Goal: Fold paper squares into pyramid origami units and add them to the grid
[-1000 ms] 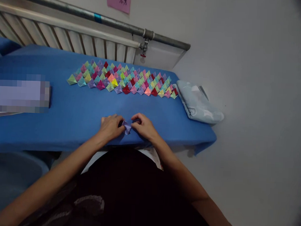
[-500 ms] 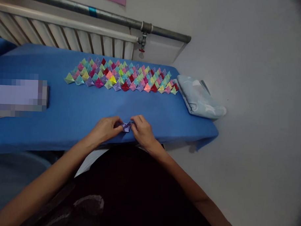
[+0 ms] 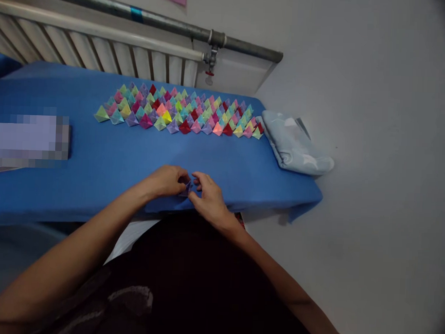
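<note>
A small purple folded paper boat (image 3: 185, 189) is at the near edge of the blue-covered surface, mostly hidden by my fingers. My left hand (image 3: 171, 180) pinches it from the left, thumb and fingers closed on the paper. Just to its right is my right hand (image 3: 209, 196), with thumb and fingers apart around a small gap. Its thumb is close to the paper; whether it touches I cannot tell. Beyond both hands, several rows of colourful folded paper boats (image 3: 185, 127) stand close together.
A folded light-blue patterned cloth (image 3: 299, 145) lies at the right by the wall. On the left is a blurred-out purple object (image 3: 26, 138). Behind the blue sheet (image 3: 135, 154) are a radiator (image 3: 109, 53) and a metal pipe (image 3: 169, 25) with a red-handled valve (image 3: 210, 73).
My left hand has shifted right over the purple paper, covering more of it. The fingers of my right hand have come off the paper's right end and spread apart.
</note>
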`<act>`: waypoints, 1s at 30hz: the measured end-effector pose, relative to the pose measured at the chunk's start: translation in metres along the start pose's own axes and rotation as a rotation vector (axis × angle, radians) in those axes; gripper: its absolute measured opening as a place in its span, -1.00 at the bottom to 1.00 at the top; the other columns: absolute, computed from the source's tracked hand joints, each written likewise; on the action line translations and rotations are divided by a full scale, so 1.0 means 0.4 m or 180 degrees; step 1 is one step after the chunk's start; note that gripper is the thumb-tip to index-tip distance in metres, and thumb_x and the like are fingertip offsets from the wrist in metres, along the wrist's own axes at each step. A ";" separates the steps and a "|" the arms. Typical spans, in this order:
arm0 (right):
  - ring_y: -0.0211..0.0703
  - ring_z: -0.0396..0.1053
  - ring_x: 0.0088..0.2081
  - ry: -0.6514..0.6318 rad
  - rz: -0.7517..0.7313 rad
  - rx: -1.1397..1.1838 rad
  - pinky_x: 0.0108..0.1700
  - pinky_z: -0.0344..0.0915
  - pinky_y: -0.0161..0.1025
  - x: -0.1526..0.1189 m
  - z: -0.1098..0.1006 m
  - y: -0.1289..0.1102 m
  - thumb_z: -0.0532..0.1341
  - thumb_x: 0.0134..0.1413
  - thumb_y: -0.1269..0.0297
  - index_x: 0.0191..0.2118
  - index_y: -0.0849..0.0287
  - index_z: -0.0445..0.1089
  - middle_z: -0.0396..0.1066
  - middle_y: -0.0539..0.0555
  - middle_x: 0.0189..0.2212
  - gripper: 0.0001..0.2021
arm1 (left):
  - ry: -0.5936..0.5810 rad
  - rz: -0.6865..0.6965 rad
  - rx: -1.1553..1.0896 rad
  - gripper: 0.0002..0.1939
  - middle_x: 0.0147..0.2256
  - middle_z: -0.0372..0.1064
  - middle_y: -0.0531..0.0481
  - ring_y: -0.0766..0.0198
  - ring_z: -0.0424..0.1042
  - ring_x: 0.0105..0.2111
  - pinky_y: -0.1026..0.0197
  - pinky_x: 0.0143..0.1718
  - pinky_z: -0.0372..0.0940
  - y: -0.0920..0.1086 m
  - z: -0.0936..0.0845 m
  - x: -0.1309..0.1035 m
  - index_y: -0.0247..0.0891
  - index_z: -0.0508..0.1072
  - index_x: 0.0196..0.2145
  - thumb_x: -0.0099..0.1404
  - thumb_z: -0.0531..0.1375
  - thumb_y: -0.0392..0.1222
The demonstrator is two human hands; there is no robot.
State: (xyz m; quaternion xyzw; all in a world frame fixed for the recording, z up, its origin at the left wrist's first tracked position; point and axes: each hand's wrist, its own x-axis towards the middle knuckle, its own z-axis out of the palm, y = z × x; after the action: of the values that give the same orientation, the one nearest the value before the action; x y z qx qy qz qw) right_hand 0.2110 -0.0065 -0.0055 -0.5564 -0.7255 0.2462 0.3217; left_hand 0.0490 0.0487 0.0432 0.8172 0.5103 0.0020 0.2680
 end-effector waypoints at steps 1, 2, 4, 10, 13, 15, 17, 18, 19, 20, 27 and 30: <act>-0.10 0.40 -0.10 0.0003 0.0010 -0.0037 -0.02 0.36 -0.13 0.002 0.001 0.000 0.16 0.06 0.45 0.13 0.17 0.32 0.44 0.19 -0.02 -0.53 | 0.0004 -0.0032 0.0045 -0.73 -0.31 0.57 0.02 0.22 0.49 -0.32 0.26 -0.31 0.25 0.004 0.002 -0.001 -0.17 0.57 -0.22 0.13 0.16 -0.27; -0.10 0.40 -0.09 0.0001 0.0019 -0.0074 -0.02 0.35 -0.13 0.003 0.002 0.000 0.15 0.06 0.46 0.15 0.18 0.31 0.44 0.19 -0.02 -0.52 | 0.0017 -0.0073 0.0080 -0.75 -0.30 0.58 0.00 0.20 0.50 -0.31 0.25 -0.31 0.25 0.007 0.004 -0.001 -0.18 0.57 -0.23 0.13 0.17 -0.26; -0.11 0.40 -0.11 -0.0055 0.0020 -0.0168 -0.02 0.35 -0.14 0.004 0.000 -0.003 0.12 0.09 0.47 0.14 0.17 0.32 0.46 0.17 -0.07 -0.54 | 0.0044 -0.0168 0.0144 -0.76 -0.28 0.58 -0.05 0.16 0.50 -0.29 0.22 -0.31 0.24 0.009 0.009 0.000 -0.20 0.57 -0.24 0.13 0.17 -0.24; -0.11 0.42 -0.19 -0.0290 0.0077 -0.0513 -0.09 0.32 -0.17 0.010 -0.014 -0.019 0.09 0.18 0.47 0.11 0.19 0.35 0.51 0.12 -0.20 -0.62 | -0.0026 -0.0348 0.0119 -0.78 -0.32 0.59 0.02 0.20 0.50 -0.32 0.26 -0.35 0.24 -0.001 0.007 0.007 -0.15 0.56 -0.27 0.11 0.17 -0.25; -0.11 0.42 -0.18 -0.0320 0.0089 -0.0591 -0.08 0.31 -0.19 0.014 -0.014 -0.021 0.09 0.19 0.47 0.10 0.16 0.36 0.52 0.11 -0.20 -0.62 | -0.0078 -0.0355 0.0060 -0.78 -0.31 0.60 0.04 0.23 0.51 -0.30 0.28 -0.35 0.25 -0.005 -0.002 0.005 -0.15 0.56 -0.28 0.12 0.16 -0.26; -0.11 0.43 -0.18 -0.0330 0.0072 -0.0604 -0.09 0.31 -0.20 0.015 -0.014 -0.022 0.10 0.19 0.47 0.09 0.14 0.37 0.52 0.10 -0.20 -0.63 | -0.0103 -0.0353 0.0023 -0.78 -0.30 0.60 0.03 0.23 0.52 -0.30 0.28 -0.33 0.25 -0.006 -0.006 0.002 -0.16 0.57 -0.28 0.15 0.15 -0.24; -0.12 0.43 -0.19 -0.0334 0.0062 -0.0592 -0.10 0.31 -0.20 0.014 -0.013 -0.023 0.09 0.20 0.47 0.09 0.15 0.37 0.52 0.10 -0.21 -0.64 | -0.0106 -0.0370 0.0019 -0.80 -0.30 0.60 0.02 0.22 0.52 -0.30 0.28 -0.34 0.26 -0.005 -0.006 -0.001 -0.17 0.57 -0.29 0.16 0.16 -0.20; -0.12 0.43 -0.19 -0.0333 0.0066 -0.0582 -0.10 0.30 -0.20 0.014 -0.013 -0.023 0.09 0.20 0.47 0.09 0.15 0.37 0.53 0.10 -0.21 -0.64 | -0.0094 -0.0384 0.0032 -0.80 -0.31 0.60 0.01 0.21 0.52 -0.30 0.27 -0.34 0.26 -0.004 -0.005 -0.002 -0.17 0.57 -0.29 0.15 0.18 -0.19; -0.12 0.43 -0.20 -0.0325 0.0076 -0.0574 -0.10 0.30 -0.20 0.014 -0.012 -0.023 0.09 0.20 0.47 0.09 0.15 0.37 0.53 0.10 -0.21 -0.64 | -0.0072 -0.0398 0.0052 -0.81 -0.31 0.60 0.01 0.21 0.52 -0.31 0.27 -0.35 0.26 -0.003 -0.004 -0.003 -0.17 0.56 -0.29 0.14 0.19 -0.18; -0.12 0.43 -0.20 -0.0319 0.0082 -0.0567 -0.10 0.30 -0.20 0.014 -0.012 -0.023 0.09 0.20 0.47 0.09 0.15 0.37 0.53 0.10 -0.21 -0.64 | -0.0048 -0.0411 0.0076 -0.81 -0.32 0.59 0.01 0.20 0.51 -0.31 0.27 -0.35 0.25 -0.002 -0.002 -0.004 -0.17 0.56 -0.29 0.13 0.20 -0.17; -0.11 0.43 -0.18 -0.0303 0.0107 -0.0605 -0.11 0.30 -0.19 0.019 -0.010 -0.022 0.11 0.19 0.47 0.08 0.14 0.38 0.52 0.10 -0.21 -0.64 | 0.0069 -0.0478 0.0334 -0.81 -0.31 0.59 -0.03 0.17 0.50 -0.30 0.23 -0.35 0.20 0.010 0.005 -0.009 -0.16 0.57 -0.31 0.20 0.14 -0.22; -0.12 0.43 -0.18 -0.0304 0.0069 -0.0606 -0.10 0.29 -0.20 0.017 -0.012 -0.024 0.10 0.20 0.47 0.06 0.13 0.39 0.52 0.09 -0.22 -0.66 | 0.0079 -0.0537 0.0448 -0.78 -0.32 0.59 -0.05 0.16 0.49 -0.31 0.21 -0.36 0.18 0.013 0.005 -0.010 -0.16 0.57 -0.31 0.22 0.11 -0.25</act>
State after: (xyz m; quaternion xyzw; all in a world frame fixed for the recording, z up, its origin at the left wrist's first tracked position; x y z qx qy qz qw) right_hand 0.2071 -0.0022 0.0057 -0.5799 -0.7540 0.2059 0.2297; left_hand 0.0521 0.0427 0.0449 0.7880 0.5794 -0.0462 0.2028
